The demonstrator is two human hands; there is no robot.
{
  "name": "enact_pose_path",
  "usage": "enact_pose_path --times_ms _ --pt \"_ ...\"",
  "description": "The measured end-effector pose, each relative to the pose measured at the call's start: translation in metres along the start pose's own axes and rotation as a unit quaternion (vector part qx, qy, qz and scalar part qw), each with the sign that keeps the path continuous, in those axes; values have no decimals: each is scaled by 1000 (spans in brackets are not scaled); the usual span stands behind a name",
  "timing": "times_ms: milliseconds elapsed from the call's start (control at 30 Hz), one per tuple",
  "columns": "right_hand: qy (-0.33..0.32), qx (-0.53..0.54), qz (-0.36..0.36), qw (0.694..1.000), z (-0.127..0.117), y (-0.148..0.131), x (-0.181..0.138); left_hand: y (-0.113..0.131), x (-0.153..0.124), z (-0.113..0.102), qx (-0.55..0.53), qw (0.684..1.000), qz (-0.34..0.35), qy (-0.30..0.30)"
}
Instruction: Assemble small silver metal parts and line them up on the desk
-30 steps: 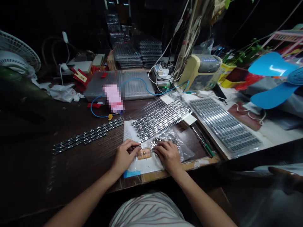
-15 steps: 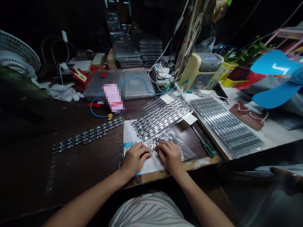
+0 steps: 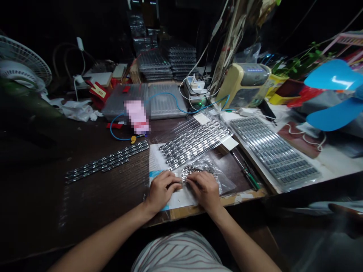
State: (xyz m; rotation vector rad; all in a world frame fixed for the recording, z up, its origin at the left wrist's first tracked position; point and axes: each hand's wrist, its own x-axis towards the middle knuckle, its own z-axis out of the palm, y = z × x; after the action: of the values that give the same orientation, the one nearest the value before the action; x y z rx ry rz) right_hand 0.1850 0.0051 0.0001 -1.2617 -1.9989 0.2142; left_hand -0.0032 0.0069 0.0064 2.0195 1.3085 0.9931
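Observation:
Over a white sheet [image 3: 181, 200] at the table's front edge, my left hand [image 3: 162, 189] is closed in a pinch, its fingertips pointing right. Whatever it grips is too small to make out. Close by on the right, my right hand [image 3: 206, 188] also has thumb and fingers pinched together, at the edge of a pile of small shiny metal parts [image 3: 195, 170] on a clear plastic bag [image 3: 227, 183]. Just beyond both hands lies a clear tray [image 3: 195, 145] with rows of small metal pieces. Farther left, dark strips of similar pieces [image 3: 106, 162] rest on the table.
A second filled tray [image 3: 275, 151] lies to the right, with a green-handled tool [image 3: 251, 179] beside it. A blue-bladed fan [image 3: 330, 98] stands far right. Behind are a blue cable [image 3: 177, 102], stacked plastic trays [image 3: 154, 64] and a beige machine [image 3: 241, 85].
My right hand's fingertips have come off the metal pile and moved left, closer to my left hand. My left hand has barely moved. The whole view has shifted slightly.

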Motion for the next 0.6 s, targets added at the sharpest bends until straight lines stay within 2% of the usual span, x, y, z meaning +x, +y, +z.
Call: enact_pose_path --times_ms 67,167,233,300,433,600 --pt "-23 -2 -1 1000 3 -9 2 -7 9 -18 16 998 -16 50" --pt "-55 -5 -12 998 12 -22 4 -32 26 -57 90 987 -53 121" --pt "-59 -11 -16 998 18 -27 5 -53 32 -82 155 975 -71 145" --pt "-54 -13 -14 998 23 -30 6 -72 33 -101 220 962 -85 138" --pt "-52 -11 -17 998 27 -28 5 -95 20 -116 315 939 -92 104" --pt "-62 -31 -24 997 28 -30 5 -96 1 -127 369 919 -92 108"
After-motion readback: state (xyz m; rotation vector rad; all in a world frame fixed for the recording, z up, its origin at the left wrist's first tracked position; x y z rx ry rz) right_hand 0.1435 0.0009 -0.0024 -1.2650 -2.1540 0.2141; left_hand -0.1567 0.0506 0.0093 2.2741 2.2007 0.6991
